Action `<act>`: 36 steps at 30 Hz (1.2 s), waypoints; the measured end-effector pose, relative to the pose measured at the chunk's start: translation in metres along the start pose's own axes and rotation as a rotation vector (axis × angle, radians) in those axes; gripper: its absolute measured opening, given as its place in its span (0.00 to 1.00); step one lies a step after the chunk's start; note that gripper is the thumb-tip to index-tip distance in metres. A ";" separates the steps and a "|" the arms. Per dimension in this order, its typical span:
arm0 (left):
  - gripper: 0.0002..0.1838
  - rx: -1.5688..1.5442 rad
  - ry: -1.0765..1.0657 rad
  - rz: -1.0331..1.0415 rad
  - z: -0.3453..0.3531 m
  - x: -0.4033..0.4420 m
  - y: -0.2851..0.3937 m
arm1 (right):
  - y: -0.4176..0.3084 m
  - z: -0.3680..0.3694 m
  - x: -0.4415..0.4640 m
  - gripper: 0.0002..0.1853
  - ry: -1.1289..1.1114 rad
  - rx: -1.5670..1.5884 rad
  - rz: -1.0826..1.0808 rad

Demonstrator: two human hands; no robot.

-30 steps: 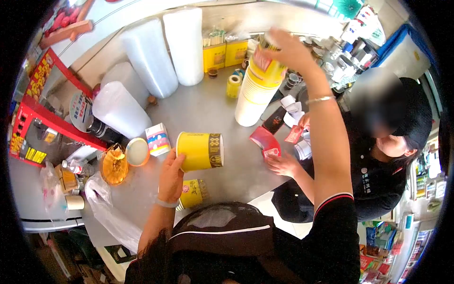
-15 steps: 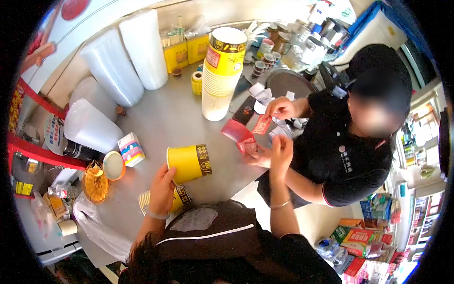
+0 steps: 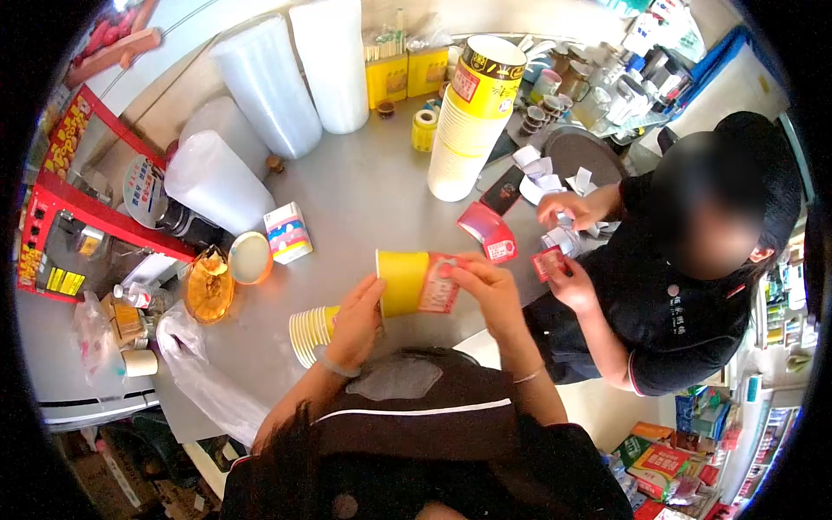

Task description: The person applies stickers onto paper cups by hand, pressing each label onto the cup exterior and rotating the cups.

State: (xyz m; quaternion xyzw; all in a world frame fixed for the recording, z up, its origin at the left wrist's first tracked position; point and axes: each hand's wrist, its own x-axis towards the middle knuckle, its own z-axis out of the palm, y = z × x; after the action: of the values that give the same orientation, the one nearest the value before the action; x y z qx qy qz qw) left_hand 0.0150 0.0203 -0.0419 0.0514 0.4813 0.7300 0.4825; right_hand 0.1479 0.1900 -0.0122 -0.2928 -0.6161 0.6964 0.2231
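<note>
Grey counter [image 3: 368, 186] fills the middle of the frame, with 2 tall pale stacks [image 3: 329, 69] along the wall at upper left and a red-framed case [image 3: 65, 217] at the left edge. At the centre of the frame is a yellow paper tub [image 3: 402, 284], tipped on its side above the counter. The left hand [image 3: 356, 322] is clamped on its left end, thumb by the rim. The right hand [image 3: 487, 293] has thumb and fingertips together on the right edge of a red-and-white label [image 3: 440, 284], which lies against the tub's right end; how much of it is stuck down I cannot tell. Just beside the left wrist lies a nested row of tubs [image 3: 309, 336]. A tall tub stack [image 3: 472, 117] stands at upper centre; below it, right of centre, rests a red label strip [image 3: 486, 230]. At right, a co-worker [image 3: 667, 303] in black holds 1 small red label [image 3: 548, 263].
</note>
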 end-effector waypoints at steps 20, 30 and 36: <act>0.28 0.058 -0.149 0.061 0.032 -0.016 0.020 | 0.000 0.039 0.013 0.14 0.250 -0.941 -0.633; 0.31 0.117 -0.149 0.069 0.033 -0.018 0.025 | -0.005 0.025 0.017 0.25 -0.248 -1.014 -0.470; 0.32 -0.025 -0.192 -0.027 0.021 -0.012 0.030 | 0.001 0.030 0.002 0.35 -0.416 -1.121 -0.830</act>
State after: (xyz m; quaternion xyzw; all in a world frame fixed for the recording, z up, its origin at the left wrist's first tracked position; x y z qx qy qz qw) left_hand 0.0129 0.0230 -0.0038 0.1087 0.4243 0.7212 0.5367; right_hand 0.1261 0.1690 -0.0110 0.0334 -0.9702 0.1755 0.1635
